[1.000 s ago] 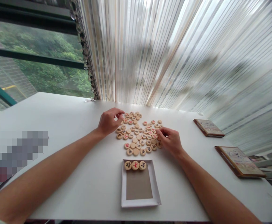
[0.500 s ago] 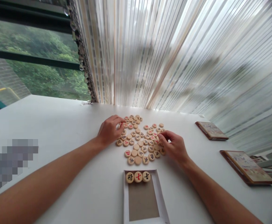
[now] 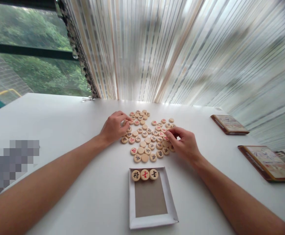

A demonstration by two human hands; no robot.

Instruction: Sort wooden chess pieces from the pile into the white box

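Many round wooden xiangqi pieces (image 3: 144,134), some with red or black characters and some blank side up, lie spread on the white table. My left hand (image 3: 115,126) is at the left edge of the spread, thumb and fingertips bent around a xiangqi piece (image 3: 126,122). On the right side, my right hand (image 3: 182,142) pinches thumb and forefinger together at a piece, which the fingers mostly hide. Nearer to me lies a shallow white box (image 3: 132,209) with a grey-brown bottom. Three xiangqi pieces (image 3: 145,174) stand in a row along its far end.
Two flat, brown-edged printed boxes (image 3: 229,124) (image 3: 267,162) lie on the table (image 3: 83,182) to the right. A striped string curtain (image 3: 137,49) hangs behind the table, with a window (image 3: 34,49) at the left. A pixelated patch covers the left edge.
The view has tilted down slightly, so the table and box appear higher and the box's near edge now shows. Both hands stay at about the same pieces.
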